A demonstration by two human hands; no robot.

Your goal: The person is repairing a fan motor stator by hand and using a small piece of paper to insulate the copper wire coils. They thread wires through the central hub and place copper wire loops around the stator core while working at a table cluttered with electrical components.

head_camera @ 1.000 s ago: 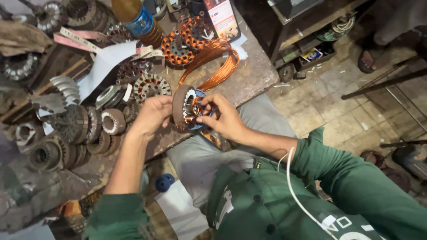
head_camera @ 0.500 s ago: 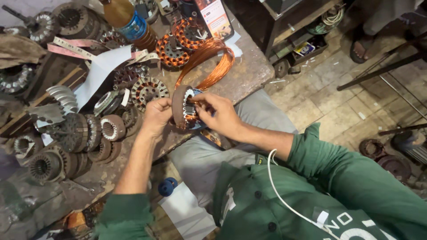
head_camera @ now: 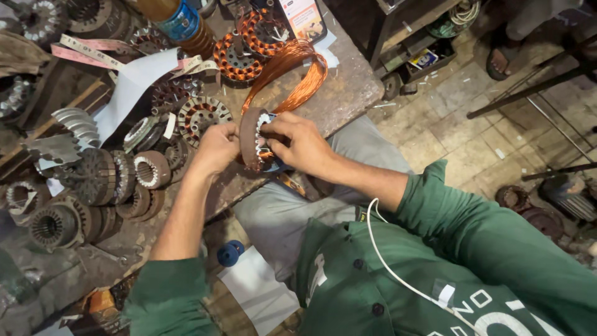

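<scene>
The fingers of the right hand (head_camera: 303,144) are curled and pressed together at the open face of a round motor stator (head_camera: 254,138), their tips pinching at the white slot liners inside its bore. The left hand (head_camera: 216,149) grips the stator's opposite side, fingers wrapped close against its dark laminated rim, so the part stands on edge between both hands, just over the near edge of the workbench (head_camera: 348,93). A loose hank of copper winding wire (head_camera: 297,73) rises from the stator's top and loops back across the bench.

The bench top is worn, stained and crowded. Just left of the left hand lie several bare stator cores (head_camera: 151,169), stacked and overlapping, and farther left sit darker motor housings (head_camera: 55,225). Behind the hands rest two stators already wound in copper (head_camera: 235,57), a sheet of white paper (head_camera: 134,87), pink strips of insulating tape (head_camera: 93,55) and the lower part of a bottle with a blue label (head_camera: 180,22).

Below the bench, the person's grey trousers (head_camera: 292,211) and green shirt sleeves (head_camera: 472,218) fill the view, with a white cord (head_camera: 385,261) running over the chest. A blue spool (head_camera: 230,253) lies on the floor by the knee. To the right is a tiled floor (head_camera: 472,130) scattered with scraps, and another person's sandalled foot (head_camera: 500,59) shows near a metal shelf (head_camera: 398,37).
</scene>
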